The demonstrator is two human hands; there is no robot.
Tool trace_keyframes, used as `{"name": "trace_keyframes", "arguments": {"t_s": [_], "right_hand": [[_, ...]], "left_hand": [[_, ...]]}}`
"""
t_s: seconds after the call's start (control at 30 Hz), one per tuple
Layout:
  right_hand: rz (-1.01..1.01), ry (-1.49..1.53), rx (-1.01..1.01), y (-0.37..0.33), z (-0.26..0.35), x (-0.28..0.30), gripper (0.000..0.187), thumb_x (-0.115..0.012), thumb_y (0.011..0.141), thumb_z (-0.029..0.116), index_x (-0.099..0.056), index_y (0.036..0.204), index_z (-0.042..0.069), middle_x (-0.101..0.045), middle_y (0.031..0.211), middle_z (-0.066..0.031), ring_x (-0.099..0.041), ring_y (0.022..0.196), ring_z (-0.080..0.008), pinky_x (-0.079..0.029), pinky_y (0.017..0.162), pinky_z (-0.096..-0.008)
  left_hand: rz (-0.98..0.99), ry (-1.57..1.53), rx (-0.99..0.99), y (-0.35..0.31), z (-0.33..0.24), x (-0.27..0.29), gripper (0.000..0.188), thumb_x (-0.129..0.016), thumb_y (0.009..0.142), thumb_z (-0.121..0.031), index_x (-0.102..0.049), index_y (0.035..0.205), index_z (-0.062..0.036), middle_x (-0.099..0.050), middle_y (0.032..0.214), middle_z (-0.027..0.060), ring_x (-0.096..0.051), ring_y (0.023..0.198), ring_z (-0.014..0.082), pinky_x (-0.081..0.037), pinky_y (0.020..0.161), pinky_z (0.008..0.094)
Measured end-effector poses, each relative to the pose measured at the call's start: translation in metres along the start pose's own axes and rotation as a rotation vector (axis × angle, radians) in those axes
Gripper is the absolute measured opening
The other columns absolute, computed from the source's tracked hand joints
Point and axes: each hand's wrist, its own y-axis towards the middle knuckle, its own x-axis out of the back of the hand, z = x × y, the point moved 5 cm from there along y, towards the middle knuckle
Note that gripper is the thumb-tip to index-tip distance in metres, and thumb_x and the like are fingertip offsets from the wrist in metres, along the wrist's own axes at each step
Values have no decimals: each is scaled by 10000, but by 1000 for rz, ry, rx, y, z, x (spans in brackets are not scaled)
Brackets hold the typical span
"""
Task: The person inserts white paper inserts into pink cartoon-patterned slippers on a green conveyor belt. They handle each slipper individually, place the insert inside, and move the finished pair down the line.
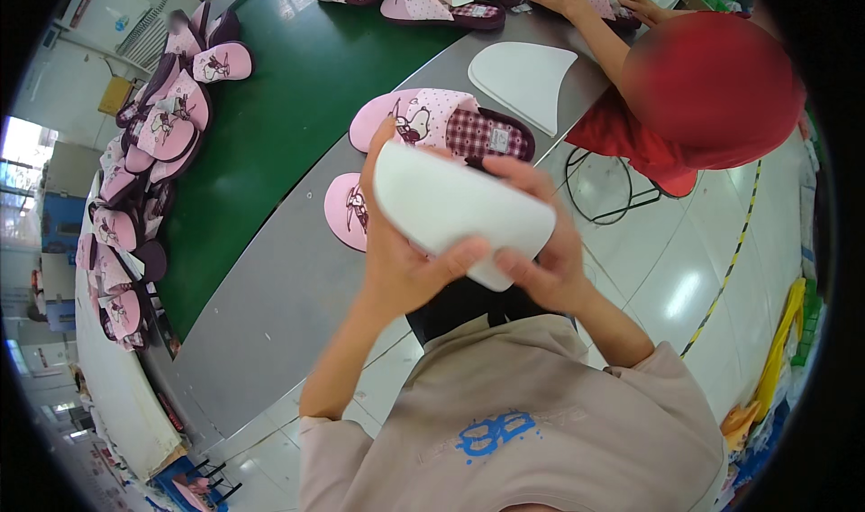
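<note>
Between my two hands is a white curved sheet, bent into an arch. My left hand grips its left edge, with the thumb pressed on its lower side. On the opposite edge, my right hand is closed, its thumb close to the left one. Just beyond my hands a pink slipper with a checked dark-red insole lies on the grey table edge. A second pink slipper is partly hidden behind my left hand. Farther right, flat white sheets of a similar rounded shape lie stacked.
A green belt runs along the grey metal border. Piled pink slippers line its far left side; more slippers lie at the top. A person in a red cap works at right, beside a black-framed stool.
</note>
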Motion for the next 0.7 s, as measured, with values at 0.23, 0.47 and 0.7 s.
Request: {"name": "trace_keyframes", "arguments": {"t_s": [0.23, 0.47, 0.7], "right_hand": [[-79, -441, -115, 26, -27, 90, 380, -701, 934, 154, -651, 1249, -54, -630, 1289, -126, -659, 1114, -257, -524, 965, -344], [262, -702, 76, 55, -59, 81, 303, -754, 909, 156, -691, 1118, -54, -624, 1304, -133, -637, 1151, -322, -541, 962, -378], [353, -830, 232, 103, -99, 38, 356, -768, 924, 275, -712, 956, -74, -498, 1502, -159, -568, 1251, -362, -488, 1041, -476]], "left_hand": [[355, 939, -172, 86, 41, 69, 863, -830, 856, -326, -449, 1585, -67, -527, 1527, 192, -495, 1424, 386, -373, 1214, 491], [575, 895, 79, 112, 108, 75, 995, -952, 660, -362, -524, 1517, -90, -562, 1477, 147, -490, 1418, 365, -369, 1218, 470], [482, 811, 29, 110, 111, 77, 927, -981, 615, -331, -590, 1417, -79, -609, 1370, 130, -563, 1312, 351, -455, 1140, 454]]}}
